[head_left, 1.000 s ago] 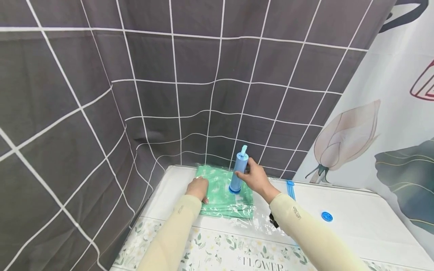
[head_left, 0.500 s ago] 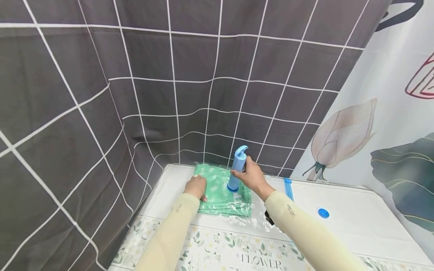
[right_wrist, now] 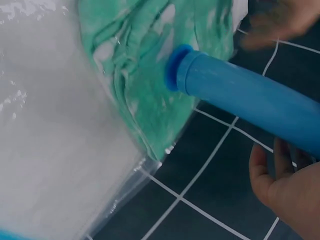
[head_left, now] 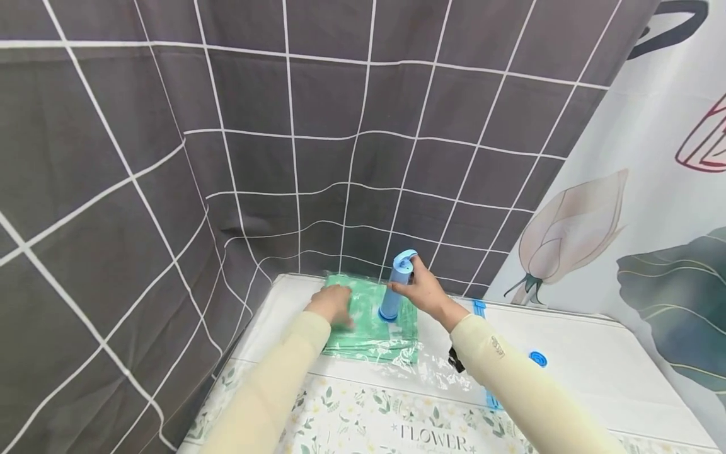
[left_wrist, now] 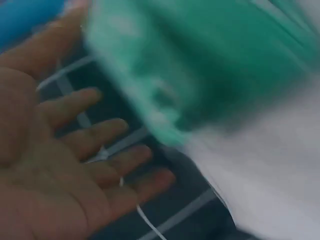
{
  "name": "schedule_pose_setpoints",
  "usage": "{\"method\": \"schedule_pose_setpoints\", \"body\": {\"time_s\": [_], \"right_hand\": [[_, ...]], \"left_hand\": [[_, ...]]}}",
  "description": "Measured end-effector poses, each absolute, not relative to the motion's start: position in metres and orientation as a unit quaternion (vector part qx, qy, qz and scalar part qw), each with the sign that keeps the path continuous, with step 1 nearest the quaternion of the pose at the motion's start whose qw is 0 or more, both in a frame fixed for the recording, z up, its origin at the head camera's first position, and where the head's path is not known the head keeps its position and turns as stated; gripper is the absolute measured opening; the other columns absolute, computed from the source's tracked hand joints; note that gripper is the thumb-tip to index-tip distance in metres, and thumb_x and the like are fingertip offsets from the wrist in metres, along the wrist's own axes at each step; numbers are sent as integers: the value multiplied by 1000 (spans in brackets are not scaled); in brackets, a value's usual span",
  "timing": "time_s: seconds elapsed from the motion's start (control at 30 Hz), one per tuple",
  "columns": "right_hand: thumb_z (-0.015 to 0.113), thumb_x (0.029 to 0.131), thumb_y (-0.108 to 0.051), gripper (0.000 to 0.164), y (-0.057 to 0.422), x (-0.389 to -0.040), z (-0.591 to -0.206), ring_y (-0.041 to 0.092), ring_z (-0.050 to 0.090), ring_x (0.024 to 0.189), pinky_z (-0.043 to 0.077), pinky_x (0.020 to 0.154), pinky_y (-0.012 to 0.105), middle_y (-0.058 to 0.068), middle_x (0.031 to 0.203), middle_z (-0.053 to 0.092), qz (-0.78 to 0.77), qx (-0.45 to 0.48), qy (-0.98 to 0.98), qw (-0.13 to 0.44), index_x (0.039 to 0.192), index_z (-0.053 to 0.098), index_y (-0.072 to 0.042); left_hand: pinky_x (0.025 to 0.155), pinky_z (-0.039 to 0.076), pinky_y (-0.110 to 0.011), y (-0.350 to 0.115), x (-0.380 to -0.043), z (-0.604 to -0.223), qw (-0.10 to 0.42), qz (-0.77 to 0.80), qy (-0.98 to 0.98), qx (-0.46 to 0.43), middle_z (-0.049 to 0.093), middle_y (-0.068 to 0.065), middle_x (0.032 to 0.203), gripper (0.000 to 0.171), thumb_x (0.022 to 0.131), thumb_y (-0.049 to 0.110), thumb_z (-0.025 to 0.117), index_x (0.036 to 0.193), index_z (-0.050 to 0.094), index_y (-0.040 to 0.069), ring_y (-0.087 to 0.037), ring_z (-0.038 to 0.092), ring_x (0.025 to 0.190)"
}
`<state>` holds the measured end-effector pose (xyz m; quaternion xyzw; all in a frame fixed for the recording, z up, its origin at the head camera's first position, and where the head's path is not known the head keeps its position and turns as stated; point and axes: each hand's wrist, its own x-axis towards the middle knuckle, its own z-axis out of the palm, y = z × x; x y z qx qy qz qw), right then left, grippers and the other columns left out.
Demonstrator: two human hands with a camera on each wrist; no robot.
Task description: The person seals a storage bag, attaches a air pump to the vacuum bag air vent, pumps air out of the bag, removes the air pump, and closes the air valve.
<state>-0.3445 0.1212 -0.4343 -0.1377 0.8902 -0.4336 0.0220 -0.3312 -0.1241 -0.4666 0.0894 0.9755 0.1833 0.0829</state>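
A blue hand pump [head_left: 392, 301] stands slightly tilted on a clear vacuum storage bag [head_left: 437, 372] with folded green fabric [head_left: 363, 337] inside. My right hand [head_left: 422, 290] grips the pump's upper barrel from the right, near its light-blue handle [head_left: 405, 256]. In the right wrist view, the foot of the pump [right_wrist: 250, 95] sits at the bag's blue valve [right_wrist: 175, 67]. My left hand [head_left: 331, 304] is blurred over the left edge of the fabric. The left wrist view shows that hand [left_wrist: 65, 160] with its fingers extended and nothing in them.
A round blue cap [head_left: 537, 359] lies on the white tabletop to the right. A blue zip strip [head_left: 479, 308] runs along the bag's right end. Dark grid-patterned curtain [head_left: 317, 164] closes in the back and left, and a floral cloth [head_left: 351, 403] covers the front.
The left hand has come off its resting place on the bag's left edge and its fingers have spread. The pump's handle has turned toward the right hand, which still grips the barrel.
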Motion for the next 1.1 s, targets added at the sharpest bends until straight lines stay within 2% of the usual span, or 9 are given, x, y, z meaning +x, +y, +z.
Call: {"method": "schedule_pose_setpoints", "body": {"time_s": [0.1,0.17,0.33,0.47,0.67,0.77,0.87,1.0,1.1], "right_hand": [[80,108,-30,83,124,-346,-432,51,64,148,56,123,65,31,160,61,-434,-146,889,24,170,32,0],[80,108,-33,81,125,-347,-431,48,65,147,58,121,63,29,158,63,-434,-149,888,26,168,35,-1],[78,109,-27,73,127,-343,-429,47,61,151,52,126,63,28,158,60,-446,-183,875,50,164,37,-2],[75,106,-19,69,133,-338,-428,50,57,155,49,129,67,30,163,58,-454,-192,868,63,164,41,-3],[72,111,-20,58,137,-339,-427,49,59,155,50,130,64,28,160,62,-479,-178,857,65,161,48,-2],[76,109,-20,57,138,-341,-426,46,68,145,59,122,59,26,151,69,-470,-176,864,47,157,51,-3],[82,106,-20,52,137,-344,-424,37,78,126,67,105,47,21,136,76,-466,-169,868,21,148,55,-6],[88,102,-24,46,133,-346,-423,21,73,93,58,78,32,13,114,74,-466,-141,873,-4,131,55,-10],[89,101,-30,48,128,-346,-424,17,64,83,49,70,31,9,103,68,-446,-116,887,-22,122,51,-10]], "left_hand": [[130,51,-61,-99,-334,-459,34,287,951,107,63,-19,167,95,87,36,101,166,56,7,-44,61,154],[128,53,-59,-80,-335,-462,0,352,929,118,65,-17,164,94,88,39,100,165,55,9,-42,63,152],[110,64,-52,-49,-332,-479,-67,437,891,102,76,-15,141,76,91,36,99,150,62,8,-34,73,127],[94,66,-45,-41,-329,-489,-99,457,880,79,78,-11,122,58,92,31,98,133,66,7,-25,73,105],[91,65,-41,-36,-329,-498,-119,467,873,72,77,-11,117,57,87,29,102,125,66,7,-23,72,103],[96,67,-45,-34,-330,-499,-117,461,877,66,77,-13,119,56,88,26,102,127,67,6,-27,74,109],[100,68,-51,-34,-334,-497,-103,468,875,70,78,-17,123,55,91,21,99,133,68,3,-34,76,115],[102,69,-53,-37,-351,-509,-78,482,868,91,78,-20,133,54,96,19,92,142,68,5,-38,77,124],[98,70,-48,-39,-367,-529,-78,470,872,110,77,-18,138,53,100,27,88,145,66,11,-34,77,126]]}}
